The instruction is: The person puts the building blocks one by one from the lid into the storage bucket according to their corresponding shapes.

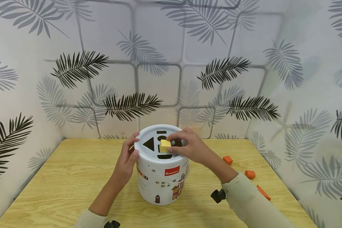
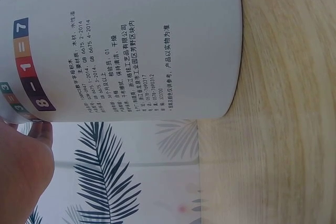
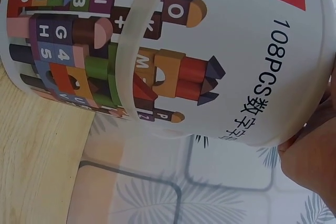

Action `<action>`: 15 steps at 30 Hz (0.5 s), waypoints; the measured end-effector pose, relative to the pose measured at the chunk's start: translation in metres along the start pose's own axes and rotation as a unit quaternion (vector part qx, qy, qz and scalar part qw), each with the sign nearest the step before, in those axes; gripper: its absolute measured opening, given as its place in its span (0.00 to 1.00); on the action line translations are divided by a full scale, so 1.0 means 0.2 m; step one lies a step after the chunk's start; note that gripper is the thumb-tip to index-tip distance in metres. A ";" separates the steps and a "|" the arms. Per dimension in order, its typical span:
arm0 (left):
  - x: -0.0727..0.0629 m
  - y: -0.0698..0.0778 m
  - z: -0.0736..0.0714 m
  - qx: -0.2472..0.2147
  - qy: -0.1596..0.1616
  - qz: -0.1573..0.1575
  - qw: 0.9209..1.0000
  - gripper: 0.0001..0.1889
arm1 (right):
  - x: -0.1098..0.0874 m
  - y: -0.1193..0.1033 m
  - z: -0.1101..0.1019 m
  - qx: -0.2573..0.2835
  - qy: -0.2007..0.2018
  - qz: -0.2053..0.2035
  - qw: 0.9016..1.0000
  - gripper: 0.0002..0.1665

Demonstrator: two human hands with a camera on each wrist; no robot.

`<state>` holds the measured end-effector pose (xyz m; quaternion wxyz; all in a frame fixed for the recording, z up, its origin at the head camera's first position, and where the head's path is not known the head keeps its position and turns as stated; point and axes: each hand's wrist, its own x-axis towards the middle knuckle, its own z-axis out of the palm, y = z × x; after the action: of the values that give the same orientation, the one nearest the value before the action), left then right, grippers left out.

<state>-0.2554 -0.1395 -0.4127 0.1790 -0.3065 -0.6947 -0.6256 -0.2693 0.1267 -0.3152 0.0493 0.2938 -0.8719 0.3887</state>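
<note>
In the head view a white bucket (image 1: 152, 186) stands upright on the table, and its pale lid (image 1: 143, 131) has several shaped holes. My right hand (image 1: 192, 147) pinches a yellow block (image 1: 165, 145) between thumb and fingers, over a dark hole in the lid that it partly covers. My left hand (image 1: 125, 161) holds the left side of the lid's rim, fingers and thumb bent against it. The left wrist view shows the bucket's printed side (image 2: 157, 35) with part of that hand (image 2: 23, 166). In the right wrist view the block is hidden; part of my right hand (image 3: 310, 156) shows.
To the right on the wooden table (image 1: 74, 177) lie an orange cube (image 1: 227, 160), an orange cylinder (image 1: 250, 174) and a flat orange piece (image 1: 263, 193). The bucket's handle (image 1: 187, 172) hangs down its side. A leaf-patterned wall covering (image 1: 159, 82) stands behind the table.
</note>
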 end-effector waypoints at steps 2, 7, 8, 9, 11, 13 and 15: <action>0.00 0.00 0.00 0.000 0.000 0.000 1.000 0.19 | 0.00 0.00 0.00 -0.002 -0.005 0.002 1.000 0.17; 0.00 0.00 0.00 -0.004 0.001 0.000 1.000 0.19 | -0.01 0.01 -0.02 -0.006 -0.006 0.001 1.000 0.16; 0.00 0.00 0.00 -0.005 0.001 0.000 1.000 0.19 | -0.01 0.02 -0.02 -0.005 -0.002 0.001 1.000 0.16; 0.00 0.00 0.00 -0.005 0.001 0.000 1.000 0.19 | -0.02 0.03 -0.02 -0.002 0.003 0.002 1.000 0.16; 0.00 0.00 0.00 -0.006 0.001 0.000 1.000 0.19 | -0.04 0.04 -0.03 0.002 0.015 0.004 1.000 0.16; 0.00 0.00 0.00 -0.008 0.002 0.001 1.000 0.18 | -0.06 0.06 -0.05 0.005 0.030 0.006 1.000 0.16; 0.00 0.00 0.00 -0.010 0.002 0.003 1.000 0.18 | -0.08 0.09 -0.07 0.012 0.047 0.007 0.999 0.16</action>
<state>-0.2556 -0.1385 -0.4121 0.1787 -0.3091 -0.6874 -0.6325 -0.2679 0.1536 -0.3210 0.0839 0.2696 -0.8659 0.4130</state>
